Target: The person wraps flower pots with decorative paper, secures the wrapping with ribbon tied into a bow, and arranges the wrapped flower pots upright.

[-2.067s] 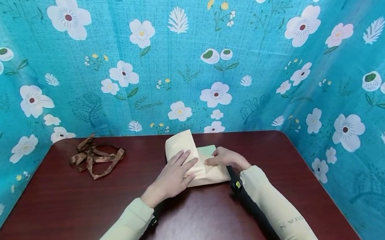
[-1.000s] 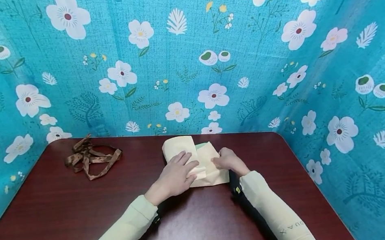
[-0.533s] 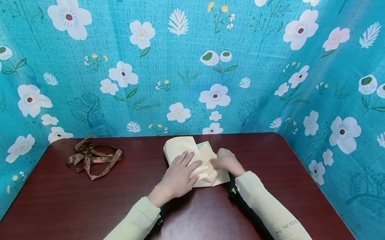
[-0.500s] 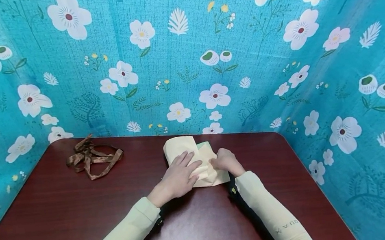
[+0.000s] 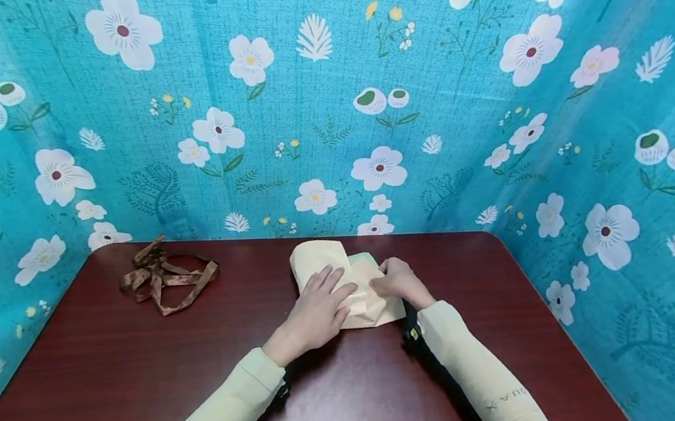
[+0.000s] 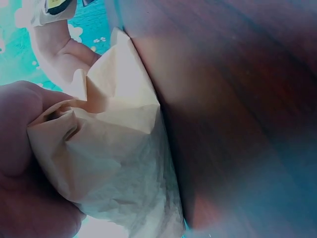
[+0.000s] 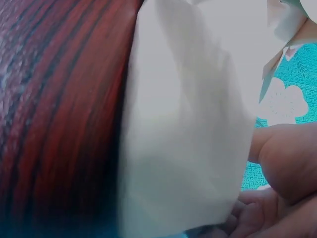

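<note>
As seen from the head: cream paper packet (image 5: pixel 365 304) near far edge of table (image 5: pixel 202 352), left hand (image 5: pixel 313 314) spread on top, right hand (image 5: pixel 401 281) pinching its right end; brown ribbon (image 5: pixel 160 277) tangled by far left corner. Left wrist: creased fold (image 6: pixel 72 131) touching left hand. Right wrist: smooth packet side (image 7: pixel 193 134), right hand at one end.

Cream paper (image 5: pixel 320 256), partly covered by the left hand (image 5: pixel 313 314); green piece (image 5: pixel 362 259), its extent hidden by folds. Right hand (image 5: pixel 401 282): fingertips partly masked by the paper's edge. Sleeves (image 5: pixel 476 367) and near counter (image 5: pixel 134 379): cut off at the head view's lower edge. Sleeve lettering (image 5: pixel 508 398): too small to read surely from here.
</note>
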A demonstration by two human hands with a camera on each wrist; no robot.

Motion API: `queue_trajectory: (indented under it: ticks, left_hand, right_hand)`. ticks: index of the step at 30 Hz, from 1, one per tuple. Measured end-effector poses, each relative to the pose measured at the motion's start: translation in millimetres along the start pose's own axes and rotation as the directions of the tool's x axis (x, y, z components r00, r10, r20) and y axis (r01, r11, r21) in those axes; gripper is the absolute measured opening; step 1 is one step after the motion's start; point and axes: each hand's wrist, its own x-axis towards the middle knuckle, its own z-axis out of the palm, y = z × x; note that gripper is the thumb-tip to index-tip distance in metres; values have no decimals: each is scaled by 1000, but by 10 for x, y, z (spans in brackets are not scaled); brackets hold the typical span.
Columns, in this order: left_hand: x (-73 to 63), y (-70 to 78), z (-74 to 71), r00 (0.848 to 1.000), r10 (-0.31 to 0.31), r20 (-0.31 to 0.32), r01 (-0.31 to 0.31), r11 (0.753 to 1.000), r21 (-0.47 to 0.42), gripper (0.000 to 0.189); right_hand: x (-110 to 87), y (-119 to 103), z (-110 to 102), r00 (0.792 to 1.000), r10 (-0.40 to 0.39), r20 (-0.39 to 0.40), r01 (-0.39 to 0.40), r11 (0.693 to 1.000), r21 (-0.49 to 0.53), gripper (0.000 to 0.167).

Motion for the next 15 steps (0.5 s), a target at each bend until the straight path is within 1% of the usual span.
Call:
queue_trajectory:
  ticks: [1, 4, 5, 6, 8, 11, 12, 15]
  left_hand:
    - [2, 5, 4, 1000, 4, -11, -4, 1000, -9, 40]
    - [5, 14, 17, 999, 13, -38, -14, 1000, -25, 38]
    - [5, 14, 21, 999, 16, -47, -17, 999, -27, 38]
    - [6, 14, 24, 999, 16, -50, -18, 1000, -24, 37]
    - [9, 12, 29, 998, 21, -61, -22, 1000, -15, 37]
    - [19, 10, 35, 998, 29, -62, -28, 1000, 11, 37]
    - [23, 11, 35, 998, 29, -57, -28, 999, 18, 37]
    - [28, 17, 29, 999, 25, -44, -23, 999, 35, 37]
  right_hand:
    - [3, 13, -6, 1000, -7, -7, 7, 1000, 17, 23]
    - [8, 63, -23, 1000, -13, -12, 13, 999, 43, 50]
    - [10, 81, -31, 1000, -9, -7, 9, 999, 52, 55]
    - [10, 97, -40, 1000, -7, -5, 8, 998, 57, 57]
    - [5, 116, -58, 1000, 4, 1, -4, 997, 76, 51]
    - [10, 129, -74, 1000, 10, -1, -10, 994, 108, 33]
    - [17, 130, -73, 1000, 9, -3, -9, 994, 110, 34]
    - [47, 135, -66, 1000, 15, 2, -16, 993, 113, 48]
